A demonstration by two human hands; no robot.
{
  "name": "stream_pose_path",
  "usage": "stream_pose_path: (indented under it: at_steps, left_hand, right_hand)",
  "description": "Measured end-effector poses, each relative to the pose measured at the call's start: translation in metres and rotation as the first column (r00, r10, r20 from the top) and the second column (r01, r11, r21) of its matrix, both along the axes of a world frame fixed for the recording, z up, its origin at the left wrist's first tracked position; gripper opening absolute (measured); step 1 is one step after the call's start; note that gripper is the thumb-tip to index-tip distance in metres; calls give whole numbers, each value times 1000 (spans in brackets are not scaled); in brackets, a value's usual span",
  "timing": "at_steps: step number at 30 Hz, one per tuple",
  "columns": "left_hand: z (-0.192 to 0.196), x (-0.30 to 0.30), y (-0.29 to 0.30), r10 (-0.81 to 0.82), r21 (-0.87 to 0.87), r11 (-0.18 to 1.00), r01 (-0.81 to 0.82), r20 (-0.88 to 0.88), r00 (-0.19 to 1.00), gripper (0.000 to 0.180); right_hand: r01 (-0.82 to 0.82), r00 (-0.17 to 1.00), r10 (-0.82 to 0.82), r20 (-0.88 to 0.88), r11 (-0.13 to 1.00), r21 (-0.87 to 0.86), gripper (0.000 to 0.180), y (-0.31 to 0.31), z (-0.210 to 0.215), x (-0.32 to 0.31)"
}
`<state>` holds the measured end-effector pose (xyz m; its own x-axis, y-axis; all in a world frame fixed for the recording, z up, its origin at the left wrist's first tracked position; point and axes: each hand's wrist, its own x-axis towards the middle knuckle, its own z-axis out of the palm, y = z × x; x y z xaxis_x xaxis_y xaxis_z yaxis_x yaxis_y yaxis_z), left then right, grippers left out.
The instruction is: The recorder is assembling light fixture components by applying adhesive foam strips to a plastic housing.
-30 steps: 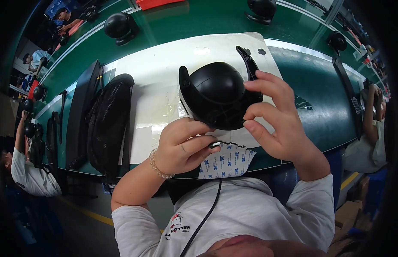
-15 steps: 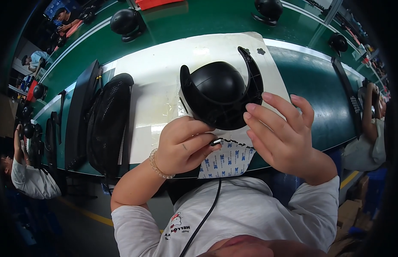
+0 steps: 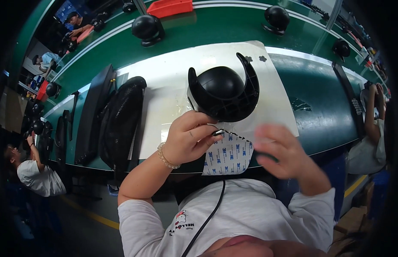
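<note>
A black rounded housing (image 3: 220, 85) with two upright curved horns and a ribbed collar stands tilted over a white work sheet. My left hand (image 3: 188, 137) is closed at its lower left edge, gripping it. The same fingers pinch a small black piece with a white tip (image 3: 217, 132), beside the corner of a printed adhesive backing sheet (image 3: 228, 156). That backing sheet hangs over the table's front edge, its top edge lined with dark bits. My right hand (image 3: 280, 150), blurred by motion, is by the sheet's right corner, apart from the housing; its fingertips are unclear.
A black mesh pouch (image 3: 124, 120) and a long black box (image 3: 94, 115) lie to the left. The white work sheet (image 3: 164, 73) covers the green table. Beyond it stand black domed units (image 3: 147, 29) and a red tray (image 3: 170, 7). Other people work at both sides.
My right hand has moved away from the housing's right edge, down toward the backing sheet, and is blurred. My left hand keeps its grip. The view has shifted slightly.
</note>
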<state>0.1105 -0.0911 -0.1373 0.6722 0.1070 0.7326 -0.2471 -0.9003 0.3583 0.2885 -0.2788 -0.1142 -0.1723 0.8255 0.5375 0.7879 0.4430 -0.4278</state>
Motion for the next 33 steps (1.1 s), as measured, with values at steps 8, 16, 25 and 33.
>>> stream_pose_path:
  at_steps: [8, 16, 25, 33]
  left_hand:
    - [17, -5, -17, -40, -9, 999, 40, -66, 997, 18]
    - [33, -67, -66, 58, 3, 998, -58, 97, 994, 17]
    - [23, -79, -91, 130, -167, 981, -101, 170, 977, 15]
    - [36, -49, -87, 225, -306, 936, -175, 135, 965, 10]
  right_hand:
    - [308, 782, -323, -533, 944, -120, 7, -103, -92, -17]
    - [570, 764, -645, 22, 657, -493, 64, -122, -190, -1]
    - [578, 809, -526, 264, 627, -522, 44, -91, -373, 91]
    - [691, 722, -639, 265, 650, -315, 33, -59, -334, 67]
